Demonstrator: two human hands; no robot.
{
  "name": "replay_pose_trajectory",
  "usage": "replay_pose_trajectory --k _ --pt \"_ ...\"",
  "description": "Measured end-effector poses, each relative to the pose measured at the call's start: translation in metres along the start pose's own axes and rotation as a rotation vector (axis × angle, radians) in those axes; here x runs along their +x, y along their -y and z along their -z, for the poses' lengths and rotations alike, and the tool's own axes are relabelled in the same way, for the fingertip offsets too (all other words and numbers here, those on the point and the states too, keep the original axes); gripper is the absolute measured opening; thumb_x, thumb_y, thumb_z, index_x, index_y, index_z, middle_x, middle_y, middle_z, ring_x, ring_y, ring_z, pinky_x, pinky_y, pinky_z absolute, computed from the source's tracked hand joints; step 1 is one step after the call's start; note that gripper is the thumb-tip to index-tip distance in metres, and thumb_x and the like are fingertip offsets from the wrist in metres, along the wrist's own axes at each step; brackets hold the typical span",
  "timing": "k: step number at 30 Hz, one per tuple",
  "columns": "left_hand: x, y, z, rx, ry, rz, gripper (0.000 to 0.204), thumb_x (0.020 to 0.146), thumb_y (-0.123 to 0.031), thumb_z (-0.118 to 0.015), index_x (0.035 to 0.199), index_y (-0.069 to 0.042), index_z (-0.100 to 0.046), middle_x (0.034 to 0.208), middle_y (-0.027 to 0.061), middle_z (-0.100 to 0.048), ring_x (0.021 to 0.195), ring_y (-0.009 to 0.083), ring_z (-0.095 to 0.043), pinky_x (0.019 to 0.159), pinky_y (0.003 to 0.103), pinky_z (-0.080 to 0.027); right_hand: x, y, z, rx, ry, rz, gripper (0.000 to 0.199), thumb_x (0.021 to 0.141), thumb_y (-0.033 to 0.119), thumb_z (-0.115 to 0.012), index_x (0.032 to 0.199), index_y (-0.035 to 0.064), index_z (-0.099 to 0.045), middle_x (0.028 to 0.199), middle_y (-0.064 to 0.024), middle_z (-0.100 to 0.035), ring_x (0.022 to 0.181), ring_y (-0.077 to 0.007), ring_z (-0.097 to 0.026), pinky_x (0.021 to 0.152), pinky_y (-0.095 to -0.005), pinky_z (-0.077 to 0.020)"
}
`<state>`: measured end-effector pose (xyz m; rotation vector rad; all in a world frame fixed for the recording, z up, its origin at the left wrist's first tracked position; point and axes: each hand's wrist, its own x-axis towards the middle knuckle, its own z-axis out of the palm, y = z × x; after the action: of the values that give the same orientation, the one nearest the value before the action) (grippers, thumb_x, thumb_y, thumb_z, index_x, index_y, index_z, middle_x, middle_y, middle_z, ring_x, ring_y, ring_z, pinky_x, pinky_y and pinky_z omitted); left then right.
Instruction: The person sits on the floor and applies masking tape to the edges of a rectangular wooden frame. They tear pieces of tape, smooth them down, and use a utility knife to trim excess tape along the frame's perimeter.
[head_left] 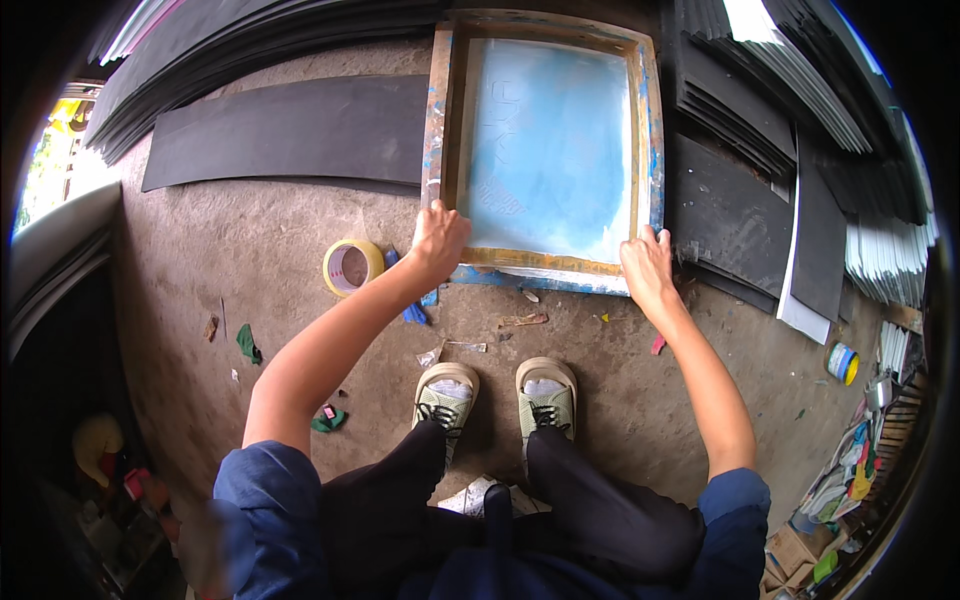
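Both arms stretched forward, left hand (438,240) and right hand (648,266) each curled over the near edge of the wooden screen-printing frame (545,262) with blue mesh, lying on the concrete floor (270,260) ahead of the shoes (497,395). Fingertips are hidden behind the frame's bar. Yellow tape roll (352,267) sits just left of the left hand; black sheets (290,130) lie along the floor's far edge.

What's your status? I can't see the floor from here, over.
Left hand and right hand grip near corners of wooden screen frame, flat on floor. Tape roll left of it, apart. Black sheets around.
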<state>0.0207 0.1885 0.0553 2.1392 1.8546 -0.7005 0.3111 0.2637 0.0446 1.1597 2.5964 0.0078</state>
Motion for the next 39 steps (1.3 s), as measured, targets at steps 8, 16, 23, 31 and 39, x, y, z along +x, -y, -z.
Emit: replay_pose_trajectory --k 8,16,23,31,39 --pt "0.005 -0.009 -0.004 0.076 0.009 0.031 0.011 0.069 -0.015 -0.070 0.079 -0.011 -0.069 0.080 0.0039 -0.066 0.091 0.0194 -0.056 0.069 0.030 -0.047 0.001 0.002 0.000 -0.022 0.018 -0.014 0.008 0.070 0.007 -0.061 0.072 0.0062 -0.069 0.070 -0.0097 -0.065 0.092 -0.0216 -0.054 0.083 -0.0427 -0.0339" --pt "0.008 -0.013 -0.004 0.198 0.065 0.006 0.014 0.067 -0.019 -0.072 0.079 -0.014 -0.070 0.079 0.0015 -0.066 0.087 0.0183 -0.057 0.068 0.028 -0.044 0.005 0.011 0.007 -0.145 0.134 -0.007 0.013 0.066 0.007 -0.065 0.079 0.0076 -0.067 0.071 -0.0060 -0.064 0.094 -0.0202 -0.053 0.090 -0.0430 -0.0287" --pt "0.009 -0.015 -0.013 0.257 0.035 0.014 0.010 0.068 -0.019 -0.070 0.077 -0.014 -0.069 0.075 -0.0005 -0.065 0.086 0.0195 -0.057 0.064 0.028 -0.044 0.015 0.013 0.004 -0.254 0.180 -0.002 0.020 0.068 0.005 -0.063 0.087 0.0047 -0.061 0.069 -0.0079 -0.063 0.095 -0.0202 -0.052 0.087 -0.0426 -0.0310" --pt "0.004 0.016 -0.016 -0.016 -0.139 -0.166 0.025 0.075 -0.011 -0.060 0.098 -0.002 -0.058 0.094 0.0075 -0.057 0.082 0.0210 -0.056 0.064 0.031 -0.050 -0.018 -0.017 0.008 0.284 -0.370 -0.237 0.044 0.069 0.010 -0.070 0.108 0.0071 -0.049 0.109 -0.0106 -0.044 0.103 -0.0248 -0.044 0.085 -0.0408 -0.0364" --pt "0.049 -0.021 0.003 0.047 -0.563 -0.851 0.052 0.088 -0.016 -0.045 0.138 -0.017 -0.031 0.133 -0.0020 -0.038 0.124 0.0137 -0.034 0.105 0.037 -0.030 -0.019 -0.022 -0.058 0.751 -0.594 -0.455 0.052 0.090 0.031 -0.049 0.136 0.0137 -0.033 0.128 -0.0126 -0.039 0.115 -0.0322 -0.038 0.095 -0.0468 -0.0282"
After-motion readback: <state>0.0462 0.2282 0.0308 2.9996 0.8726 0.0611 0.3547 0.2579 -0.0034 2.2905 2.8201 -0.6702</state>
